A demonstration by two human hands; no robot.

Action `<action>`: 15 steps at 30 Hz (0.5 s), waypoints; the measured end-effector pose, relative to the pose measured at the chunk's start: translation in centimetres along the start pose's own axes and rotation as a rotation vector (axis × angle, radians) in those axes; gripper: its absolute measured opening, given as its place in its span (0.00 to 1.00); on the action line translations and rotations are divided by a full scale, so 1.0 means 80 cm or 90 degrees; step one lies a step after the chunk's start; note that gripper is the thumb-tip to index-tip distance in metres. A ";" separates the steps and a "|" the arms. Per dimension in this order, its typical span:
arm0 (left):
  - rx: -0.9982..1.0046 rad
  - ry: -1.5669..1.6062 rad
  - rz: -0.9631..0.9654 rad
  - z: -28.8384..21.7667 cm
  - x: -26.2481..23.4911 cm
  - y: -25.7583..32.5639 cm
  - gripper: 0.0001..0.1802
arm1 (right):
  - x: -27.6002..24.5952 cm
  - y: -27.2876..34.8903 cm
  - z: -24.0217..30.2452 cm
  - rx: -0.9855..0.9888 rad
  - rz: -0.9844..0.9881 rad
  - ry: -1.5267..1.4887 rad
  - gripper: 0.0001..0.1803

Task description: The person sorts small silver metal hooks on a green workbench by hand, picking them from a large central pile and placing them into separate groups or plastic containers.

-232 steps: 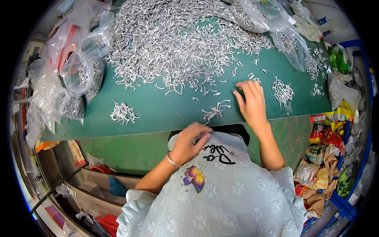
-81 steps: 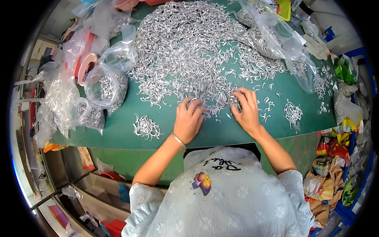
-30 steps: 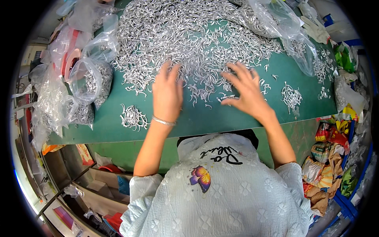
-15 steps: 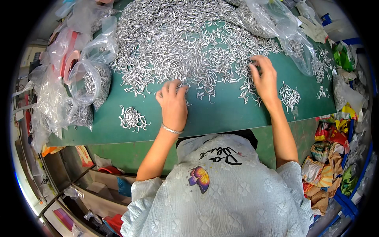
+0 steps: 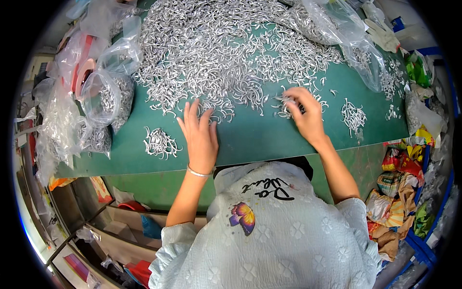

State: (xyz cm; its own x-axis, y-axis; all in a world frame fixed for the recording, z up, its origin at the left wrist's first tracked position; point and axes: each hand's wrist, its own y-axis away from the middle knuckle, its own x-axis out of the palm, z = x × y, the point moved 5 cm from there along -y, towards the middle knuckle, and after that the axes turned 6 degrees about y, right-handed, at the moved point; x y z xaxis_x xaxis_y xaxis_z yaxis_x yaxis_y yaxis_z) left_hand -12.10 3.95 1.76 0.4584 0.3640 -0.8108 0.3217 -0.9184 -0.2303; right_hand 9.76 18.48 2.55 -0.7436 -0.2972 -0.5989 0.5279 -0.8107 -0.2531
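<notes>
A broad heap of small curved silver metal pieces [image 5: 207, 53] covers the far part of the green table [image 5: 250, 139]. My left hand [image 5: 201, 142], a bracelet on its wrist, lies with fingers spread at the heap's near edge, fingertips touching loose pieces. To the right, my right hand [image 5: 308, 118] curves its fingers over a small cluster of pieces [image 5: 281, 108], thumb apart from the fingers. Whether it pinches any piece is partly hidden. Two small separate piles rest on the table: a left pile [image 5: 161, 143] and a right pile [image 5: 353, 116].
Clear plastic bags of metal pieces [image 5: 118, 98] crowd the left side. Another plastic bag [image 5: 361, 58] lies at the far right, near a pale glove [image 5: 382, 34]. Colourful packets [image 5: 385, 207] are stacked below the right edge, and cardboard boxes [image 5: 125, 226] stand below left.
My right hand has moved left and slightly nearer, and a cluster of pieces has shifted with it. My left hand has moved slightly left and its fingers have straightened.
</notes>
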 end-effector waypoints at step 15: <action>0.017 0.136 -0.023 0.016 0.013 -0.057 0.34 | -0.048 -0.018 0.001 0.040 -0.076 0.071 0.10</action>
State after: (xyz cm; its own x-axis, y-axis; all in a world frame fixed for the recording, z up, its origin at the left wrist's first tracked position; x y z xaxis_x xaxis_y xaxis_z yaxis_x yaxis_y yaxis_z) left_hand -14.18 8.27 1.28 0.6128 0.4190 -0.6700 0.3203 -0.9068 -0.2741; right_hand 11.81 20.72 5.23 -0.7479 -0.1423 -0.6484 0.4090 -0.8681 -0.2812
